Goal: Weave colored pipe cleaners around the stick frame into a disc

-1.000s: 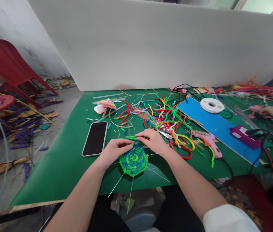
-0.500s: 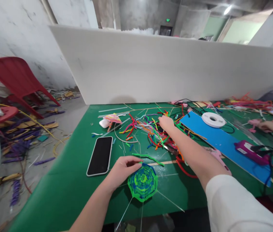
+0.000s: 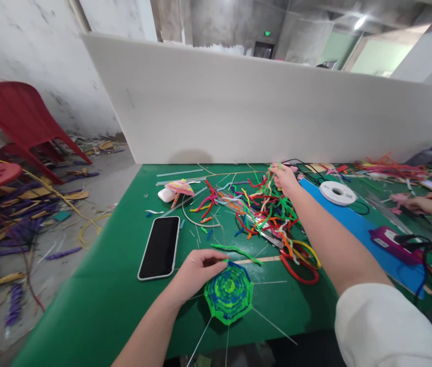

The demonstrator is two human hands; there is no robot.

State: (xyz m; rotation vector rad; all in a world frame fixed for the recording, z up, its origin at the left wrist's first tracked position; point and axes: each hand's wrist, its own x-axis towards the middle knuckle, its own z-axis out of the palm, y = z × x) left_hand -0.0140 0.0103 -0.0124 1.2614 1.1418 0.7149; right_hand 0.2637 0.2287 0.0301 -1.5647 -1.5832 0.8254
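Observation:
My left hand (image 3: 196,271) is closed, its thumb and fingers pinching the top edge of a round woven piece (image 3: 229,293) in green and blue. Thin pale rods stick out from that piece like spokes, some past the table's near edge. My right hand (image 3: 287,179) is stretched out to the far side of a tangled heap of coloured pipe cleaners (image 3: 246,204). Its fingertips are pinched together on what looks like a green pipe cleaner (image 3: 267,178). A loose green pipe cleaner (image 3: 237,251) lies just above the woven piece. Scissors with red and yellow handles (image 3: 300,262) rest beside the heap.
A phone (image 3: 159,248) and a small striped umbrella shape (image 3: 180,187) lie left. Rightward are a blue board (image 3: 338,216), a white spool (image 3: 337,193) and a purple power strip (image 3: 395,245) with cables. Another person's hands (image 3: 426,204) work at far right. A white panel (image 3: 239,112) stands behind.
My right hand has moved farther away and right, from the heap's middle to its far edge. The scissor handles now show more fully. My left hand keeps its pinch on the woven piece.

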